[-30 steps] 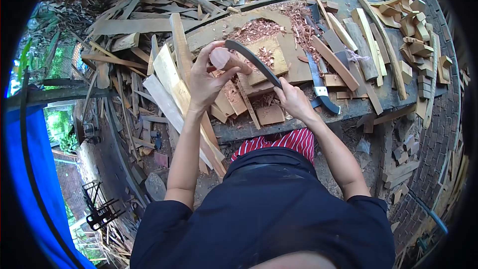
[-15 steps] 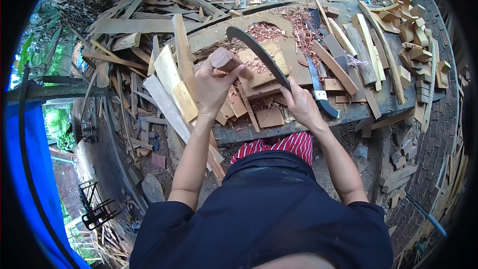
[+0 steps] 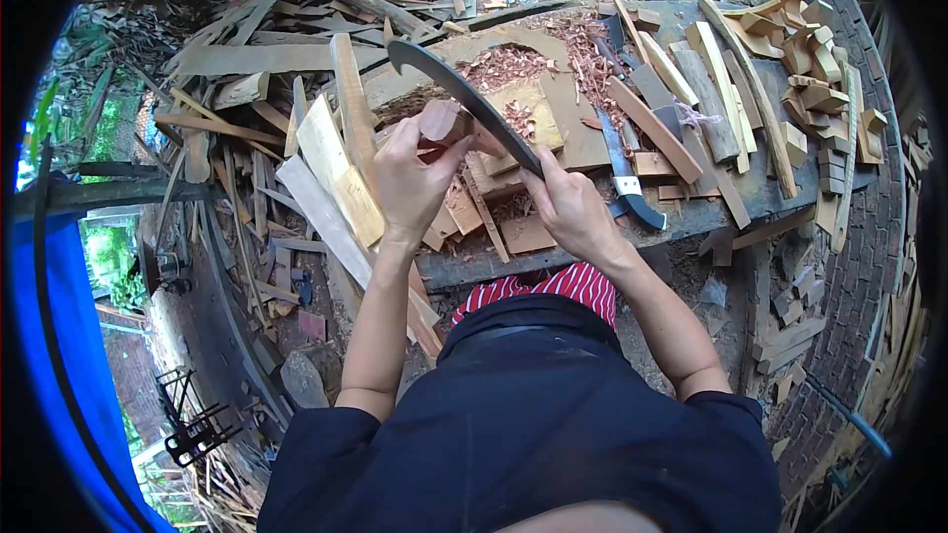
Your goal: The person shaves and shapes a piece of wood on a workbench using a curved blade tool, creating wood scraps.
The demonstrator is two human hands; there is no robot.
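Note:
My left hand (image 3: pixel 420 178) is closed around a reddish-brown wooden block (image 3: pixel 441 121), held up over the work table (image 3: pixel 474 265). In my right hand (image 3: pixel 573 199) is the grip of a dark, curved blade with a hooked tip (image 3: pixel 456 85). The blade slants up and to the left, close behind the block; whether the two touch I cannot tell. Below the hands, a pale yellow wooden block (image 3: pixel 538 118) lies among reddish shavings (image 3: pixel 504 66).
Right of my right hand lies a second knife with a white-and-black handle (image 3: pixel 642 205). Long wood strips (image 3: pixel 657 133) and stacked small blocks (image 3: pixel 818 104) cover the table's right side. Boards (image 3: pixel 331 143) lean at its left. A blue sheet (image 3: pixel 59 365) hangs far left.
My right hand and the blade have shifted left, bringing the blade nearer the block. The block is still in my left hand, and the whole view has moved slightly.

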